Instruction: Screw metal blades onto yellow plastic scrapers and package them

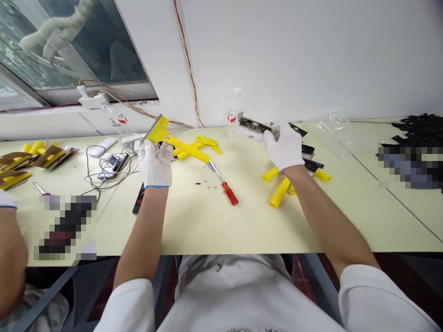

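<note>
My left hand (154,169), in a white glove, is closed around a yellow scraper (187,148) just below its wide head, with the handle slanting down to the right. A dark printed piece, perhaps a card sleeve (255,125), is pinched in my gloved right hand (285,146); it is slightly blurred. Below that hand lie several yellow scrapers (279,192) with black covers on their heads. Between my hands a screwdriver (230,193) with a red handle rests on the table, beside several tiny screws (209,187). More yellow scraper parts (206,142) lie behind the held scraper.
A plastic bottle (235,113) stands by the wall. Phones (113,166) and tangled cables lie on the left, near a co-worker's arm (10,258). Carded yellow tools (51,157) sit at far left. Black pieces (420,138) are heaped at far right beside a clear bag (334,136).
</note>
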`<control>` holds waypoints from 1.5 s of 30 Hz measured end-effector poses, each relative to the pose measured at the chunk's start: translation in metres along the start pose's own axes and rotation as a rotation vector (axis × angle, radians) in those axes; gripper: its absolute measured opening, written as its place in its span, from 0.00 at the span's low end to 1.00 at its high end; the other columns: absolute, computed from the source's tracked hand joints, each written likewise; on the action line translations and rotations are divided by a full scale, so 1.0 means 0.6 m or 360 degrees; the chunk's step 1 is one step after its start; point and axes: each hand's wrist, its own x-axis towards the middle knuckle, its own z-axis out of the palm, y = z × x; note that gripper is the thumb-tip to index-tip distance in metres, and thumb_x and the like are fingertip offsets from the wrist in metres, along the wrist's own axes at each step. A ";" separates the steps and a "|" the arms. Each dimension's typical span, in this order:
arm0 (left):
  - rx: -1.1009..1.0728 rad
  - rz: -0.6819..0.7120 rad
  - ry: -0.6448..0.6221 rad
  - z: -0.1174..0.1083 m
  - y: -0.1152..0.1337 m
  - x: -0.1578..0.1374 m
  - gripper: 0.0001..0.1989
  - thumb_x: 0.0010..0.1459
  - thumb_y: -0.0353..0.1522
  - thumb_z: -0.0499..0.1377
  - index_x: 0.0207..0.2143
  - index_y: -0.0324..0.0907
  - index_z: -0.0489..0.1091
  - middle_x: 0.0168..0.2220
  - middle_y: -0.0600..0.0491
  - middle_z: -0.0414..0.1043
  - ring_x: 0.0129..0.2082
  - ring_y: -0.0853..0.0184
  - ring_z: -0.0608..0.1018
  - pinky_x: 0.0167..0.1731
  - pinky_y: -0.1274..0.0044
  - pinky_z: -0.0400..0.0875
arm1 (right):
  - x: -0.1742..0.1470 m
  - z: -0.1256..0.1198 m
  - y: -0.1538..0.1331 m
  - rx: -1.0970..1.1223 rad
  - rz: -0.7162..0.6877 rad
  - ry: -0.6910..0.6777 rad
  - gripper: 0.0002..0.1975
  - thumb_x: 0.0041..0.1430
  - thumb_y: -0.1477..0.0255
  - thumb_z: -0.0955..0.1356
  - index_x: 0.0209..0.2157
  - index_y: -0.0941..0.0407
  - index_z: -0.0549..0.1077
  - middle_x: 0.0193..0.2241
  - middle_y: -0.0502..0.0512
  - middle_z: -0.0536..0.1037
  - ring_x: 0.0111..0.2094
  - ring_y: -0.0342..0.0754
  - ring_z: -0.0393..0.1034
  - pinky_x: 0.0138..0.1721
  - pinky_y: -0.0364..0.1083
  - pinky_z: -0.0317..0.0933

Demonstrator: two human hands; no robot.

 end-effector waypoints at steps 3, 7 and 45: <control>0.0040 0.0013 0.0016 0.007 -0.008 -0.015 0.26 0.64 0.50 0.77 0.46 0.48 0.68 0.36 0.57 0.71 0.46 0.65 0.86 0.47 0.70 0.84 | 0.013 0.000 0.014 -0.0058 0.0097 0.0008 0.15 0.80 0.67 0.65 0.57 0.61 0.76 0.61 0.81 0.76 0.64 0.66 0.73 0.61 0.64 0.63; 0.0147 0.0000 -0.0026 0.036 -0.019 -0.051 0.27 0.61 0.51 0.77 0.44 0.48 0.66 0.40 0.54 0.77 0.41 0.65 0.87 0.38 0.73 0.85 | -0.024 0.021 -0.023 -0.0056 0.0112 -0.0123 0.17 0.75 0.66 0.71 0.58 0.61 0.77 0.58 0.76 0.79 0.59 0.62 0.76 0.58 0.59 0.69; 0.1052 -0.0407 -0.0503 0.020 -0.031 -0.105 0.24 0.85 0.50 0.52 0.60 0.37 0.64 0.37 0.56 0.73 0.29 0.72 0.74 0.33 0.75 0.74 | -0.119 0.084 -0.073 -0.0447 0.0142 -0.1348 0.19 0.80 0.58 0.66 0.57 0.58 0.77 0.51 0.69 0.87 0.49 0.62 0.83 0.42 0.50 0.65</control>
